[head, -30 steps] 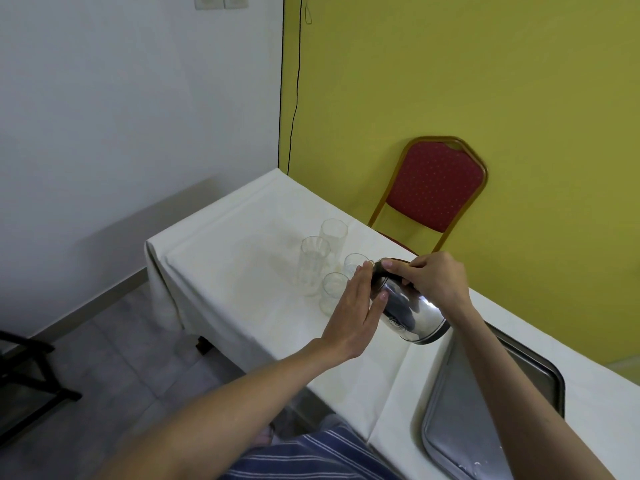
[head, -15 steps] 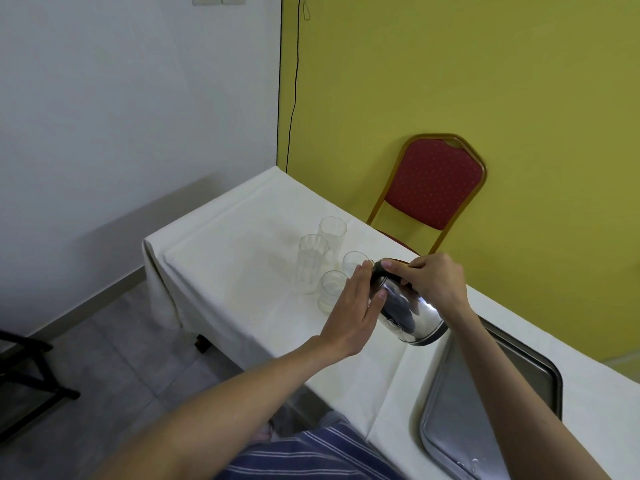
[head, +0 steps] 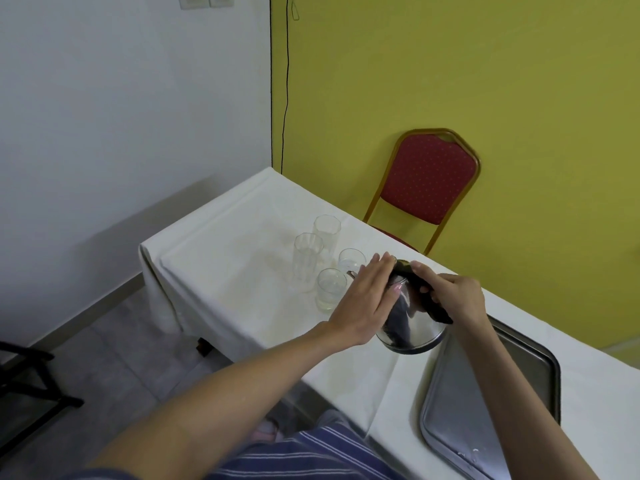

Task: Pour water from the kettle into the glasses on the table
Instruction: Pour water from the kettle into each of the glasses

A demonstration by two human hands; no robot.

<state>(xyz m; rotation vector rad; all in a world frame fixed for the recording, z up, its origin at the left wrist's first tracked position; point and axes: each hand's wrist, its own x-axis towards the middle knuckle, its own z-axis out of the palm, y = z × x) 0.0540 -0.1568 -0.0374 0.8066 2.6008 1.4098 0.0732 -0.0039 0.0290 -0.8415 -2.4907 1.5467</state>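
Note:
A shiny steel kettle [head: 414,323] with a black handle is tilted to the left above the white tablecloth [head: 225,265]. My right hand [head: 453,299] grips the black handle. My left hand [head: 367,303] lies flat against the kettle's left side, fingers together. The spout tip sits just over the rim of the near short glass [head: 330,289], which holds some water. Behind it stands a second short glass [head: 351,261]. Two tall glasses [head: 307,259] [head: 326,233] stand further left and back.
A metal tray [head: 485,403] lies on the table at the lower right, next to the kettle. A red chair [head: 426,181] stands against the yellow wall behind the table. A black frame [head: 24,386] stands on the floor at the left.
The kettle and both hands have stayed over the near short glass, tilted the same way. The camera shifted slightly.

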